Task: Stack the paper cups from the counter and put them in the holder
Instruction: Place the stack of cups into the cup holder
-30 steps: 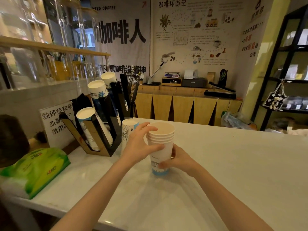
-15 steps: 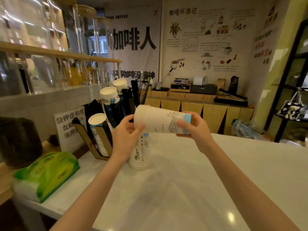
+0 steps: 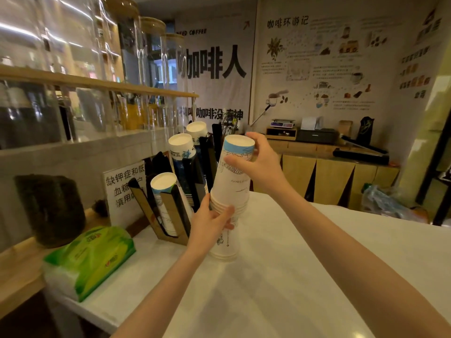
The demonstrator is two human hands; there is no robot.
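Observation:
A stack of white paper cups [image 3: 231,184] with a blue band is upside down, its rims low and its base up. My right hand [image 3: 258,164] grips its upper part near the base. My left hand [image 3: 212,223] holds its rims from the left. It sits over another upside-down cup stack [image 3: 225,247] standing on the white counter [image 3: 292,276]. Just left stands the cardboard and black cup holder [image 3: 170,211], with three cup stacks leaning in its slots.
A green tissue pack [image 3: 95,259] lies at the counter's left front edge. A white sign [image 3: 122,191] stands behind the holder, under glass jars on a wooden shelf [image 3: 97,81]. A dark container [image 3: 51,211] sits far left.
The cup stack was lifted off the counter, turned sideways, then flipped base up. It now sits over the upside-down cups beside the holder. Both hands stayed on it.

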